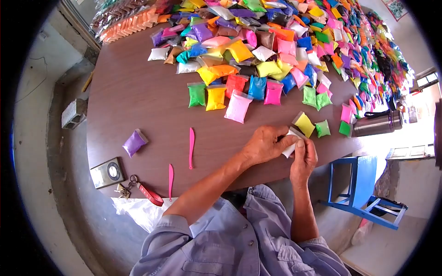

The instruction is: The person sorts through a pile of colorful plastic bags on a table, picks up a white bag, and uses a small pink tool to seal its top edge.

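My left hand (264, 145) and my right hand (304, 162) meet near the table's right front edge. Both are closed on a small white packet (287, 151), pinched between thumbs and fingers, which partly cover it. Just beyond the fingers lie a yellow packet (304, 124) and a small green packet (322, 129). Farther off, a pale pink packet (238, 106) lies before a row with green (197, 94), yellow (215, 98), red (235, 85), blue (257, 87) and magenta (274, 92) packets. A purple packet (135, 143) lies alone at the left.
A large heap of coloured packets (276, 32) covers the far side of the brown table (138, 92). Two pink plastic knives (191, 147), a silver-black device (107, 173) and keys (124, 190) with a red strap (150, 196) lie left. Right are a steel flask (377, 123) and blue chair (362, 179).
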Demonstrator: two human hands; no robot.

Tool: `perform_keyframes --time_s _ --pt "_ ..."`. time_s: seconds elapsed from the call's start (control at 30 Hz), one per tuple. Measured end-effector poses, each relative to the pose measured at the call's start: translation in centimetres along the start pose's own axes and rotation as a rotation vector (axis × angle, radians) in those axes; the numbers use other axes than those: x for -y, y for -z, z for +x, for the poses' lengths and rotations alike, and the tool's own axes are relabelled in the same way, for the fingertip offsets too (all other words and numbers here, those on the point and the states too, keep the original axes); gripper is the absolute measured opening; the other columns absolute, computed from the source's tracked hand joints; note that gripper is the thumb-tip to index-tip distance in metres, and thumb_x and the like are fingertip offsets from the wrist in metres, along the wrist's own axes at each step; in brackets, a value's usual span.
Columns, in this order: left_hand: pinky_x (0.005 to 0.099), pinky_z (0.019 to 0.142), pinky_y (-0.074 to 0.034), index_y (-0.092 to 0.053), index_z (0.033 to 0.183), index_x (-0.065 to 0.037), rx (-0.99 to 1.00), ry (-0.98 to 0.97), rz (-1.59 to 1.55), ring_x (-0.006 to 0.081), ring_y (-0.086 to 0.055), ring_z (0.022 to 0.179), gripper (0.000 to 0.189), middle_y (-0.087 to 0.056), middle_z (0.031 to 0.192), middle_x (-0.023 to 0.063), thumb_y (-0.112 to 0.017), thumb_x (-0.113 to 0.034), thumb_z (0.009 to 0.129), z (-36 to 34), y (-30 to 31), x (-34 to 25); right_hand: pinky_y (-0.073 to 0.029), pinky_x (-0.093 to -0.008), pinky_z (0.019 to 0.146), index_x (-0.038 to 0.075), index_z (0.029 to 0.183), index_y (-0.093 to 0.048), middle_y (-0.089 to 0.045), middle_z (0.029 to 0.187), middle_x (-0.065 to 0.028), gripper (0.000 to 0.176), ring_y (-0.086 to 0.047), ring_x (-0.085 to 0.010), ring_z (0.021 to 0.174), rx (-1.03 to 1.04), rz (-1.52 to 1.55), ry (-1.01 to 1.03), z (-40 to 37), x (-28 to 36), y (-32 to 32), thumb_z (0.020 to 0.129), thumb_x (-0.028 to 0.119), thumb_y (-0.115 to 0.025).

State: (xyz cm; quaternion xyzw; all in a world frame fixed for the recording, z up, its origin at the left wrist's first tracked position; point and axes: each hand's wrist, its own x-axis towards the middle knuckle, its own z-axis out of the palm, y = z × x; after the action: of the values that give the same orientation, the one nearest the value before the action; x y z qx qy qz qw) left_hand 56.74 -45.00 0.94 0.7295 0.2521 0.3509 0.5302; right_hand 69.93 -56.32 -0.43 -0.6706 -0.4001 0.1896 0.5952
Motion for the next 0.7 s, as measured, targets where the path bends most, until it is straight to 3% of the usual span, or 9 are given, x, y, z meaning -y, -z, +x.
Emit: perform_keyframes --time_s 0.23,0.3,0.43,0.7 --pt "0.0378 0.056 -0.048 -0.071 0.092 -0.001 -0.017 -0.044 -0.034 0.0214 -0.061 0.059 0.024 -0.066 0.07 0.016 -0.075 -0.025 0.096 0.1 0.0 -0.1 -0.046 -0.0208 0.064 0.0 0.113 -0.066 -0.062 0.089 0.0034 0.027 -0.053 -0.0027 0.076 0.027 -0.026 -0.013 0.0 0.5 0.2 0.106 0.025 -0.063" --pt "0.0363 0.056 -0.047 -0.071 0.093 0.0 0.085 0.094 -0.051 0.0174 -0.06 0.06 0.027 -0.064 0.069 0.0152 -0.078 -0.026 0.094 0.1 0.3 -0.4 -0.046 -0.0203 0.064 0.001 0.112 -0.066 -0.062 0.089 0.0038 0.022 -0.053 -0.0023 0.075 0.0 0.057 -0.034 -0.1 0.0 0.3 0.105 0.021 -0.065" --pt "0.0352 0.056 -0.046 -0.07 0.091 0.001 0.052 0.103 -0.117 0.0137 -0.057 0.061 0.029 -0.063 0.068 0.0133 -0.079 -0.026 0.092 -0.1 0.1 -1.7 -0.044 -0.0189 0.063 0.001 0.115 -0.066 -0.062 0.088 0.0044 0.018 -0.052 -0.0019 0.073 -0.07 0.185 -0.046 -0.1 -1.1 0.2 0.104 0.016 -0.065" --pt "0.0345 0.056 -0.044 -0.068 0.087 0.0 0.101 0.139 -0.03 0.012 -0.05 0.062 0.027 -0.059 0.066 0.0083 -0.081 -0.024 0.091 0.0 0.2 -0.1 -0.042 -0.0204 0.066 0.001 0.118 -0.065 -0.062 0.093 0.0034 0.024 -0.051 -0.0026 0.077 -0.004 0.158 -0.117 0.1 0.5 -0.1 0.108 0.022 -0.06"
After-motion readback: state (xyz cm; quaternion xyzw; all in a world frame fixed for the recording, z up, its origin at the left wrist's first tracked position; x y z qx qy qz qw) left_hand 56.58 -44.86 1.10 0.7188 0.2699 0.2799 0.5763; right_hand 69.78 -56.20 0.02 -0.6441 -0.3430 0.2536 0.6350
